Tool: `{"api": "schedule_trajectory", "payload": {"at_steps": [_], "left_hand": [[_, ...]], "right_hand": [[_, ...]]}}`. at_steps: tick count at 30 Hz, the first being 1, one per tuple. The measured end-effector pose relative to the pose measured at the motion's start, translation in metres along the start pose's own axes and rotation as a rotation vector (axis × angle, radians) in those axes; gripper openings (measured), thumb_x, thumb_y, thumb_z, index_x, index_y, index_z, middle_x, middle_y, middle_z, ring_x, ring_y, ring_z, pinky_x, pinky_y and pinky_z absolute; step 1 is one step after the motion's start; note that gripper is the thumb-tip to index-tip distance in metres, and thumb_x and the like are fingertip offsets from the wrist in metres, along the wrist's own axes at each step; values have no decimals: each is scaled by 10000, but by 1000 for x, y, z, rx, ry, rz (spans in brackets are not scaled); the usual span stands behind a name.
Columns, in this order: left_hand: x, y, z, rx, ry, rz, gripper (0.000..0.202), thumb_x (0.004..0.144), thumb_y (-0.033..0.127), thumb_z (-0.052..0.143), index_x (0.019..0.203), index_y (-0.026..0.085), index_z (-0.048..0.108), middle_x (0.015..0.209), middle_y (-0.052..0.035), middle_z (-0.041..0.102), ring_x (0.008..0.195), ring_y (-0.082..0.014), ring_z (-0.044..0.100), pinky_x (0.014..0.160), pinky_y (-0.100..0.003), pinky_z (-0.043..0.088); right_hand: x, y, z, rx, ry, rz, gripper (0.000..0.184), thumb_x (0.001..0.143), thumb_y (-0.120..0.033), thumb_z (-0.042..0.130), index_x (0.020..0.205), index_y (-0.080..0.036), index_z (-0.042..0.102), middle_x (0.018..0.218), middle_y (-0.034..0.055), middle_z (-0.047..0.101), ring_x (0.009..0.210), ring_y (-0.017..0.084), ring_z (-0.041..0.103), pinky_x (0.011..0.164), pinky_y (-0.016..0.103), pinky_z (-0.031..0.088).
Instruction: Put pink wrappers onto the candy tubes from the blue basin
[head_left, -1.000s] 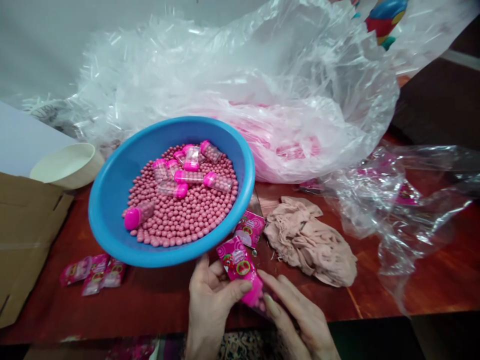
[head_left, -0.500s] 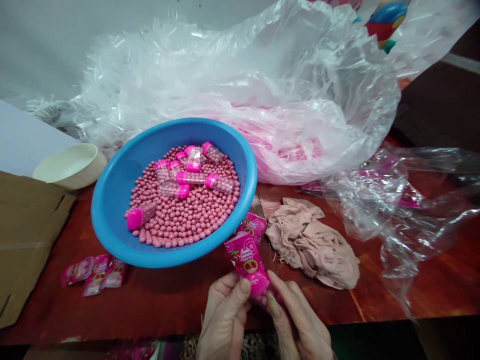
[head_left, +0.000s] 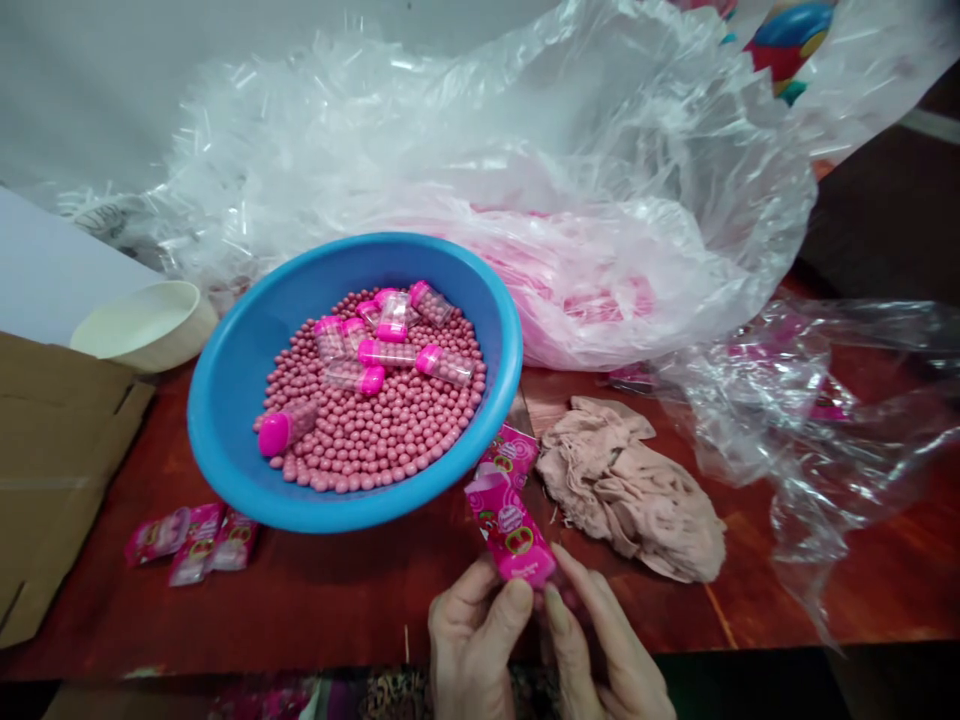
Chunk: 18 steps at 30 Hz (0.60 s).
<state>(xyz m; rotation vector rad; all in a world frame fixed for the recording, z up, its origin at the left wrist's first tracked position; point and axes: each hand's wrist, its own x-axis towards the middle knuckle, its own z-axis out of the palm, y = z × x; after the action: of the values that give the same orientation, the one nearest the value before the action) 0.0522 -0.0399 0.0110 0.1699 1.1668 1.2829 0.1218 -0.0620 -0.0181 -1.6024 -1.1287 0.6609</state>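
Observation:
Both hands meet at the near edge of the red-brown table (head_left: 315, 610). My left hand (head_left: 474, 650) and my right hand (head_left: 604, 655) pinch a pink printed sachet (head_left: 511, 530) between thumbs and fingertips; a pink-capped tube seems to sit inside its lower end. Just behind stands a blue bowl (head_left: 225, 410) filled with small pink candy balls (head_left: 375, 430), with several clear pink-capped tubes (head_left: 390, 345) lying on top. Another pink sachet (head_left: 508, 455) lies by the bowl's rim.
Three filled pink sachets (head_left: 191, 535) lie at the front left. A crumpled beige cloth (head_left: 637, 490) is right of the bowl. Large clear plastic bags (head_left: 600, 200) fill the back and right. A cream bowl (head_left: 142, 322) and cardboard box (head_left: 52, 460) stand at left.
My hands have shifted right and slightly nearer with the sachet, and the pink tube end has slid further into the sachet, so less of it shows.

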Motion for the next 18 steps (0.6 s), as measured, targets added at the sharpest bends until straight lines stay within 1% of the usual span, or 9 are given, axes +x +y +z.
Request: {"api": "schedule_trajectory", "payload": {"at_steps": [2, 5, 8, 10, 13, 15, 18], "left_hand": [[1, 2, -1, -11, -29, -7, 158, 651, 296, 782, 786, 215, 782, 748, -44, 769, 652, -149, 667, 669, -205, 503], [5, 5, -4, -31, -53, -4, 188, 698, 352, 741, 813, 207, 775, 711, -55, 756, 640, -157, 661, 658, -231, 504], [9, 9, -6, -7, -95, -39, 167, 739, 337, 707, 809, 199, 770, 612, -45, 719, 562, -149, 637, 597, -246, 500], [10, 10, -6, 10, -78, -40, 148, 736, 316, 709, 788, 189, 765, 567, -34, 695, 504, -142, 608, 527, -241, 483], [7, 7, -3, 22, -8, 10, 172, 698, 339, 735, 755, 178, 755, 515, -23, 663, 417, -120, 534, 415, -217, 409], [4, 3, 0, 38, 16, 29, 193, 675, 353, 752, 729, 168, 747, 488, -20, 641, 391, -97, 483, 387, -196, 360], [1, -1, 1, 52, 34, 10, 222, 679, 382, 746, 698, 161, 730, 435, 3, 582, 358, -63, 384, 353, -171, 304]], "right_hand": [[0, -1, 1, 46, -15, 53, 246, 845, -275, 608, 1082, -254, 667, 992, 16, 722, 874, 160, 676, 779, 236, 537], [1, -3, 2, 149, -69, 146, 256, 814, -286, 636, 1064, -239, 670, 898, 17, 715, 713, 129, 680, 647, 194, 555], [1, -6, 4, 281, -63, 287, 300, 752, -317, 700, 1030, -213, 662, 854, 31, 723, 700, 154, 694, 647, 221, 577], [2, -9, 6, 369, -65, 399, 315, 708, -350, 737, 979, -209, 659, 795, 28, 724, 646, 156, 687, 576, 220, 578], [3, -16, 6, 430, -69, 545, 301, 661, -388, 768, 877, -202, 675, 660, -4, 687, 480, 105, 611, 428, 167, 520], [4, -21, 7, 446, -39, 584, 315, 641, -410, 779, 854, -196, 690, 592, -22, 648, 421, 81, 562, 413, 158, 506], [6, -27, 9, 455, 28, 576, 331, 625, -426, 787, 838, -192, 692, 585, -22, 645, 409, 77, 561, 412, 155, 499]]}}
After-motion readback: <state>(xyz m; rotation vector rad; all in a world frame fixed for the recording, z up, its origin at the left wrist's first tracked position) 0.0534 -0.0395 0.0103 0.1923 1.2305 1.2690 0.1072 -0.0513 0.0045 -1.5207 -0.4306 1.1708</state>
